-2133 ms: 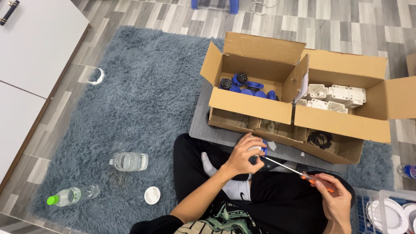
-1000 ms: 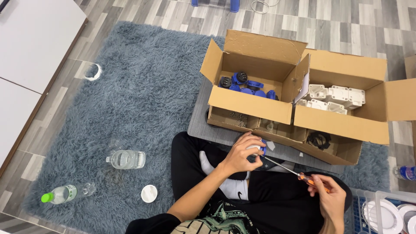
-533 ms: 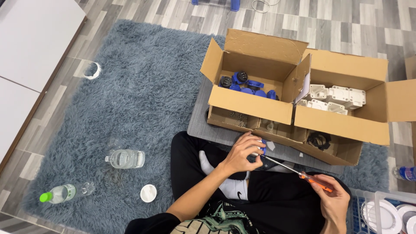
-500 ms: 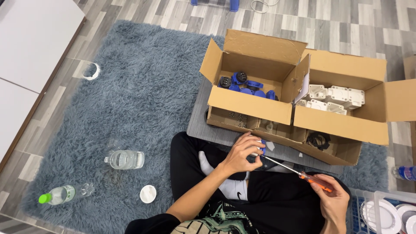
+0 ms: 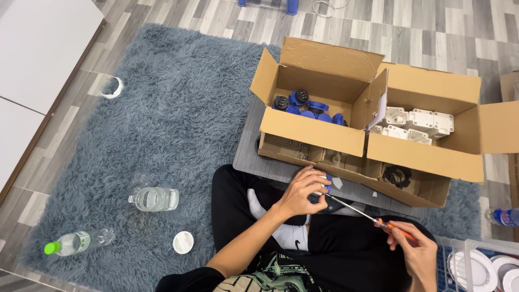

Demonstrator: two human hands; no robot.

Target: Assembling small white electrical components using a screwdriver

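Note:
I sit cross-legged on a shaggy grey-blue rug. My left hand [image 5: 306,190] grips a small blue-and-white plastic part [image 5: 326,185] above my lap. My right hand [image 5: 414,252] holds a screwdriver with an orange handle [image 5: 393,230]; its thin metal shaft [image 5: 351,208] points up-left, with the tip at the part. Just beyond my hands stand open cardboard boxes: the left one [image 5: 308,130] holds blue and black round parts [image 5: 303,105], the right one [image 5: 427,154] holds white plastic housings [image 5: 413,123].
Low trays along the boxes' front hold small screws [image 5: 294,146] and a black ring [image 5: 397,176]. On the rug to my left lie a clear bottle [image 5: 154,199], a green-capped bottle [image 5: 75,241] and a white lid [image 5: 183,241]. A crate of white discs [image 5: 481,267] sits at bottom right.
The view has shifted slightly. Both hands keep their hold, with the screwdriver tip staying at the part and the right hand shifting only slightly.

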